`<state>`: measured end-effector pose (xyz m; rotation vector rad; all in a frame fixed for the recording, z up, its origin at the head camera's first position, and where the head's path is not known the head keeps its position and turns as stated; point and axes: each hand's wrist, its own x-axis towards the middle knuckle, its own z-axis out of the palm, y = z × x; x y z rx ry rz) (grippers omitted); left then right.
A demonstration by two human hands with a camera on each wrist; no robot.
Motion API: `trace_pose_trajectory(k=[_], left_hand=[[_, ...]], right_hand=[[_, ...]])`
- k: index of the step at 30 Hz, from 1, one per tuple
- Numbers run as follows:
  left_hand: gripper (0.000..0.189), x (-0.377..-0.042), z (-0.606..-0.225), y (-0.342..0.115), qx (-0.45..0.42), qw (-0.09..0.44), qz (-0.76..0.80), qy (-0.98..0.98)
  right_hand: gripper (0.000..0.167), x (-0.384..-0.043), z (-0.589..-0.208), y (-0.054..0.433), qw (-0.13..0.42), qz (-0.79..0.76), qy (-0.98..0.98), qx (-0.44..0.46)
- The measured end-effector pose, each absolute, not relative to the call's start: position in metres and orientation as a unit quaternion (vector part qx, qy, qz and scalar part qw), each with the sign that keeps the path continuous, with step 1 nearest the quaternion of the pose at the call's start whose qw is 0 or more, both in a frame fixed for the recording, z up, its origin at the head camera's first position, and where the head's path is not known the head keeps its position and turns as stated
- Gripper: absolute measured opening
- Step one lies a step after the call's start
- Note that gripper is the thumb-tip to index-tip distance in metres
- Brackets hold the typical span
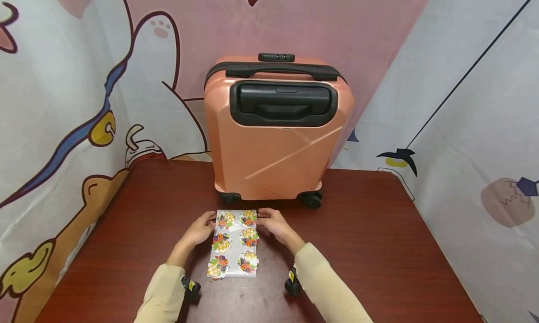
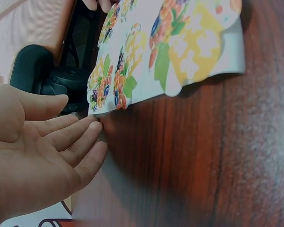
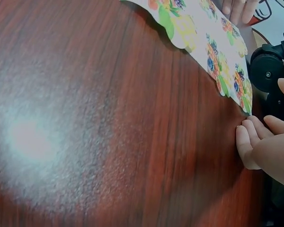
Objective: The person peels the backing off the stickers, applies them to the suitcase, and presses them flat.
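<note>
A white sheet [image 1: 235,262] with several colourful fruit-pattern stickers lies lengthwise on the table, in front of a suitcase. My left hand [image 1: 202,228] is at its far left corner, with the fingertips right at the edge. In the left wrist view the fingers [image 2: 87,142] of that hand are extended and the palm shows. At the far right corner is my right hand [image 1: 275,223], its fingertips close against the sheet's edge. The right wrist view shows these fingers [image 3: 248,142] loosely bent beside the sheet's corner. Some stickers [image 2: 191,52] stick out past the sheet's side edges.
An upright pink hard-shell suitcase [image 1: 273,159] stands on its wheels just beyond the sheet. Both rest on the dark red-brown wooden table [image 1: 370,248]. A cartoon-printed cloth [image 1: 316,23] hangs behind and at both sides. Black wrist cameras sit below each forearm.
</note>
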<state>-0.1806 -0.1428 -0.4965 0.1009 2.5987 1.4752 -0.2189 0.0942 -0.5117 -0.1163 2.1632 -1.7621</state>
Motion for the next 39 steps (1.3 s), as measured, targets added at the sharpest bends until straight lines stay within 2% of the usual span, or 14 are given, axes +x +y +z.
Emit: trace_pose_trajectory(k=[8, 12, 19, 29, 36, 39], left_hand=[[0.04, -0.182, -0.497, -0.142, 0.033, 0.082, 0.478, 0.874], [0.041, -0.182, -0.496, -0.142, 0.032, 0.085, 0.477, 0.874], [0.04, -0.182, -0.498, -0.142, 0.03, 0.079, 0.48, 0.873], [0.037, -0.179, -0.496, -0.142, 0.024, 0.048, 0.508, 0.86], [0.028, -0.183, -0.509, -0.147, 0.068, -0.026, 0.545, 0.835], [0.026, -0.185, -0.508, -0.145, 0.055, -0.033, 0.55, 0.833]], right_hand=[[0.047, -0.212, -0.492, 0.09, 0.176, -0.634, 0.751, -0.045], [0.047, -0.221, -0.51, 0.09, 0.17, -0.632, 0.755, -0.038], [0.042, -0.219, -0.513, 0.089, 0.15, -0.633, 0.758, -0.041], [0.034, -0.217, -0.514, 0.092, 0.134, -0.666, 0.733, -0.04], [0.033, -0.207, -0.497, 0.094, 0.128, -0.678, 0.723, -0.04], [0.032, -0.201, -0.489, 0.094, 0.118, -0.674, 0.728, -0.04]])
